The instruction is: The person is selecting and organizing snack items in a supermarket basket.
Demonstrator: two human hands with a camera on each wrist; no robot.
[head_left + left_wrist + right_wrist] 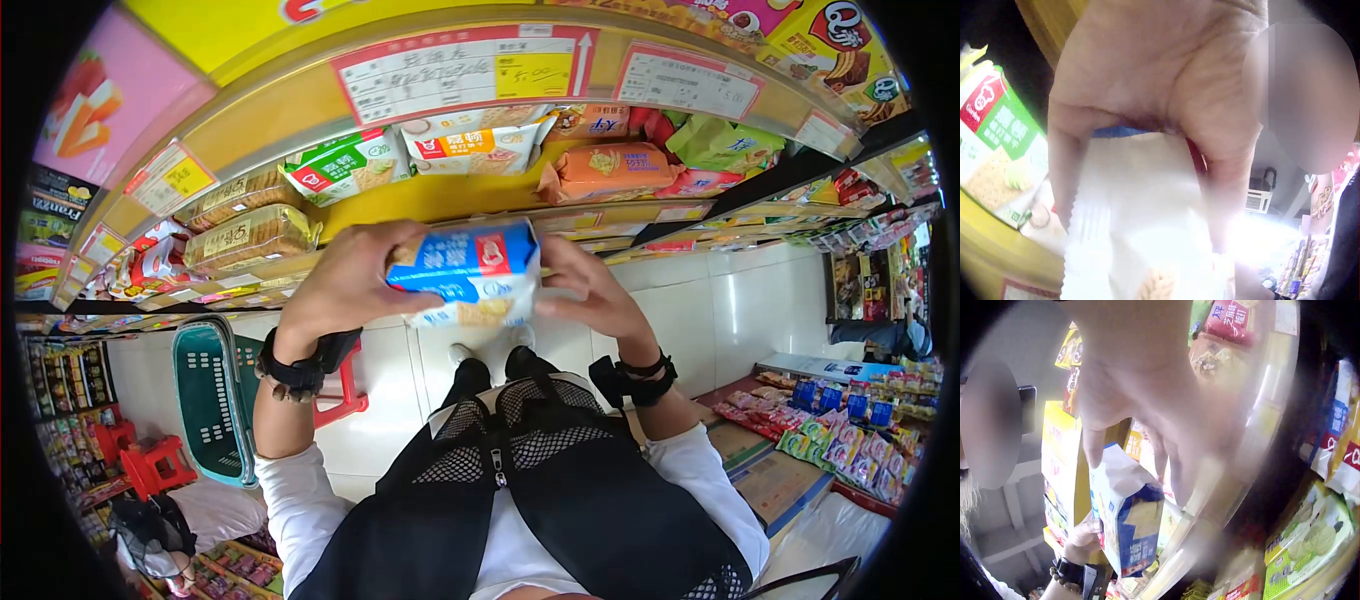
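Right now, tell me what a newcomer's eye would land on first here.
First comes the blue-and-white biscuit pack at the centre, gripped at its ends by the left hand and the right hand in front of the yellow shelf. Next is the green basket at lower left, beside the left forearm.

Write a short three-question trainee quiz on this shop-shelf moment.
1. Multiple choice: where is the blue-and-white packet?
A) lying untouched on a shelf
B) gripped between the left hand and the right hand
C) inside a basket
2. True or false: an orange packet lies on the shelf behind the held one.
3. Fill the gap: the stool beside the green basket is ___ in colour.

Key: 1 B; 2 true; 3 red.
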